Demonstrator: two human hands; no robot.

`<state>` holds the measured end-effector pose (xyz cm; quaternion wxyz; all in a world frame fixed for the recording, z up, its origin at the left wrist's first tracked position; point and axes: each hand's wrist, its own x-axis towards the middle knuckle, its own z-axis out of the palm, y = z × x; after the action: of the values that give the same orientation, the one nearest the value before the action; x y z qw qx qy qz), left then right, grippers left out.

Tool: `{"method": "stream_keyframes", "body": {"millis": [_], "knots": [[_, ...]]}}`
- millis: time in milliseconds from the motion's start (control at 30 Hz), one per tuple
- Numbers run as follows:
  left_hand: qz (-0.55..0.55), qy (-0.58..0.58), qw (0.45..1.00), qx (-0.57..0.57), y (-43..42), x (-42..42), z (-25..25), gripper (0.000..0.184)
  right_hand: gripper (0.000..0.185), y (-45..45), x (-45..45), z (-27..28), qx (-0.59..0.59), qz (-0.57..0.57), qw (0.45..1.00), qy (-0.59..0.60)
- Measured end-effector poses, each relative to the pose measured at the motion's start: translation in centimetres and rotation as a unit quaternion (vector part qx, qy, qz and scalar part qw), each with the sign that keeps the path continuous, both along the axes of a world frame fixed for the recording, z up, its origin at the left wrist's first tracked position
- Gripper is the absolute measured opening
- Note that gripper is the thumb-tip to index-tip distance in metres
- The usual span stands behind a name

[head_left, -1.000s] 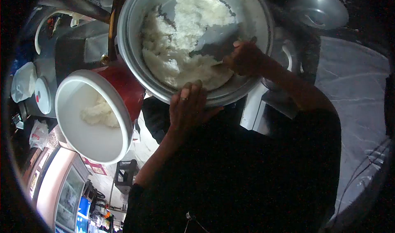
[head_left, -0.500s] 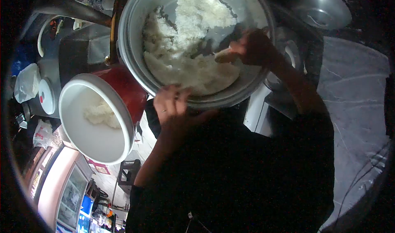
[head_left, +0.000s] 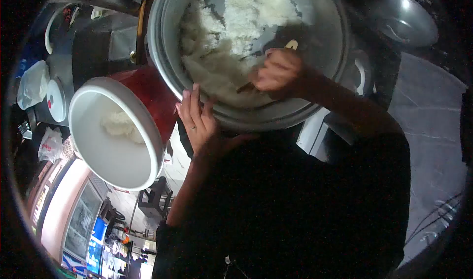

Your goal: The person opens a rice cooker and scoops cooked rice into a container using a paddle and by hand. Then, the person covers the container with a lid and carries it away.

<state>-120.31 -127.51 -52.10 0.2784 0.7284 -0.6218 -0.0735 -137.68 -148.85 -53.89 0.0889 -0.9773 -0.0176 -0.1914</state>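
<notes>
One person in black clothing (head_left: 286, 205) leans over one big round metal pot (head_left: 320, 47), its upper rim cut off by the top edge of the view. One grey marbled desk (head_left: 428, 106) spreads along the right. Just beside the pot on the left is one red bucket (head_left: 155, 101) with a white lining, tilted so that its mouth faces the camera.

Inside the pot lies one white, grainy mass (head_left: 246, 17) that looks like cooked rice, spread from the top toward the lower wall, its lower part in shadow. At the lower left stands one glass-fronted display case (head_left: 81, 220); marks run along its edge, too small to read. One shiny metal bowl (head_left: 404, 20) sits at the upper right.

The two hands are apart. The right hand (head_left: 281, 72), a little blurred, is closed around one stick-like utensil (head_left: 245, 87) whose lower end meets the mass. The left hand (head_left: 198, 119) has its fingers extended over the pot's near rim; whether they press on it I cannot tell.

Smaller still: one translucent bag (head_left: 33, 84), one white clump (head_left: 120, 125) in the bucket, one thin plastic bag (head_left: 50, 146) with illegible red print, one white lid (head_left: 56, 100) with a single red spot, and one ring (head_left: 193, 127) on the left hand.
</notes>
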Motion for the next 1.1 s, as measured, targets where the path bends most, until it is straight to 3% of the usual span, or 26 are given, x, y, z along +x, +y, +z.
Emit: {"method": "stream_keyframes", "body": {"millis": [200,367,433,567,667,767,833,967,1100], "knots": [[0.001,-0.004,1.0,0.005,0.1,0.4,-0.3,0.119,0.02,0.0,1.2,0.6,0.079,0.018,0.996,0.039],[0.0,-0.011,1.0,0.018,0.1,0.5,-0.3,0.122,0.048,-0.6,0.5,0.8,0.162,-0.019,0.968,0.191],[0.003,-0.01,1.0,0.022,0.1,0.5,0.0,0.123,0.057,-1.0,1.4,2.0,0.185,-0.039,0.927,0.323],[0.006,0.003,1.0,0.02,-0.1,0.6,0.2,0.123,0.066,-2.3,3.7,2.0,0.275,-0.031,0.775,0.568],[0.018,-0.022,1.0,-0.001,-0.1,0.8,-0.5,0.106,0.064,-2.3,1.0,-0.3,0.3,-0.011,0.916,0.266],[0.041,-0.071,0.996,0.018,0.7,0.8,-2.7,0.071,0.062,-3.4,1.1,1.0,0.405,-0.021,0.868,0.287],[0.059,-0.079,0.995,0.025,0.5,0.7,-2.6,0.058,0.061,-4.3,1.7,3.3,0.383,-0.034,0.86,0.335],[0.066,-0.051,0.996,0.008,0.3,0.4,-1.5,0.055,0.057,-5.1,4.2,11.2,0.312,-0.076,0.853,0.411],[0.038,-0.021,0.999,0.02,0.7,0.8,-0.8,0.045,0.06,-6.0,7.0,16.8,0.226,0.003,0.891,0.393]]}}
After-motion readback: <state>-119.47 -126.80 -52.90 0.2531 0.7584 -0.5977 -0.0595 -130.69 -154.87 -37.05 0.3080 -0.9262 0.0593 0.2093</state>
